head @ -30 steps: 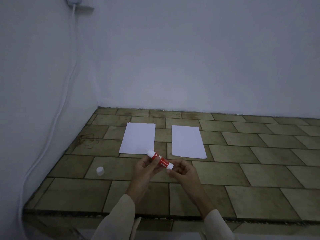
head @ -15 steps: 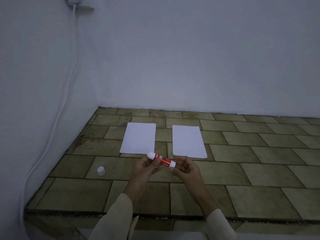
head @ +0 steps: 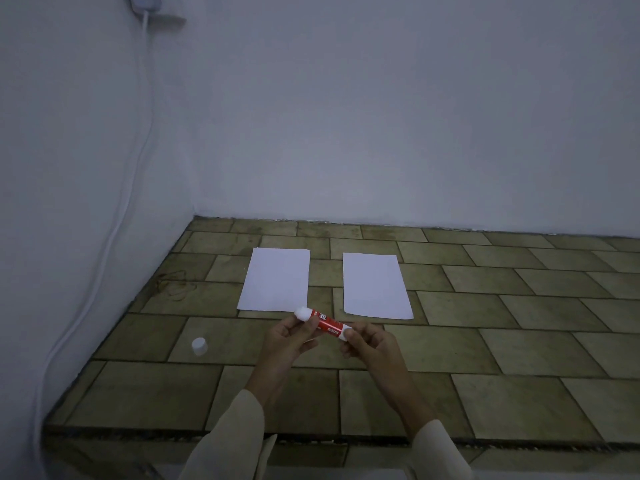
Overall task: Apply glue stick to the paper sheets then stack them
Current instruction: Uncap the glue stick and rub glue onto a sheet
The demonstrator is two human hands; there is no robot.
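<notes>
Uncapped red-and-white plastic glue stick [head: 327,324], likely light and stiff with a soft tip: fingers of left hand [head: 287,344] pinch its barrel, right hand [head: 372,344] its base.

Dim; seemingly white walls [head: 381,116], tiled floor [head: 519,341].

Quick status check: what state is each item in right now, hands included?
glue stick: uncapped, white tip exposed, held tilted above the tiles.
cap: off, standing on the tiles at left.
left sheet: flat on the tiles, unstacked.
right sheet: flat, beside the left sheet, a gap between.
left hand: grips the glue stick near its tip.
right hand: pinches its base end.
</notes>
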